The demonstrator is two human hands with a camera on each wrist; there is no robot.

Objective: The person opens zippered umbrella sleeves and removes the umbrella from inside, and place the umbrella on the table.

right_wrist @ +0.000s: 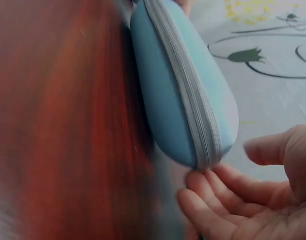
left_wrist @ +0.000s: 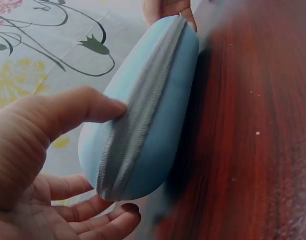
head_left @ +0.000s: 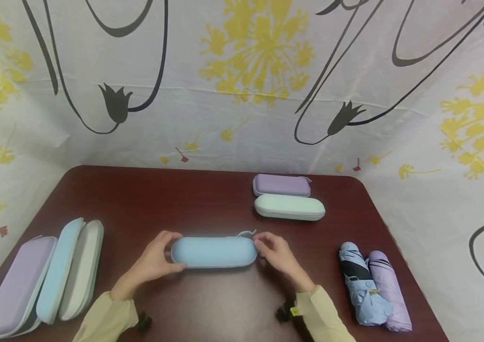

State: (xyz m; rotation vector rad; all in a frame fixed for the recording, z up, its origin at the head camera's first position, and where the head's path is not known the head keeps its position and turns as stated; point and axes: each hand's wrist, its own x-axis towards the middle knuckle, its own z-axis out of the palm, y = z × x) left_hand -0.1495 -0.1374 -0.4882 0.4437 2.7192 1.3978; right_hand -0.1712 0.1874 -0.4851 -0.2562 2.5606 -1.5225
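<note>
Case (head_left: pixel 214 252), light-blue, oblong, grey-zipped, has the left grip (head_left: pixel 155 258) pinching one end, the spread right grip (head_left: pixel 280 255) touching the other.

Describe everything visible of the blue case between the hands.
The blue case is long and round-ended, with a smooth, seemingly firm shell. A grey zip band, apparently closed, runs along its side; a strap shows behind its right part. It lies left to right on or just above the table. The left hand grips one end, thumb on the band; the right hand touches the other.
</note>
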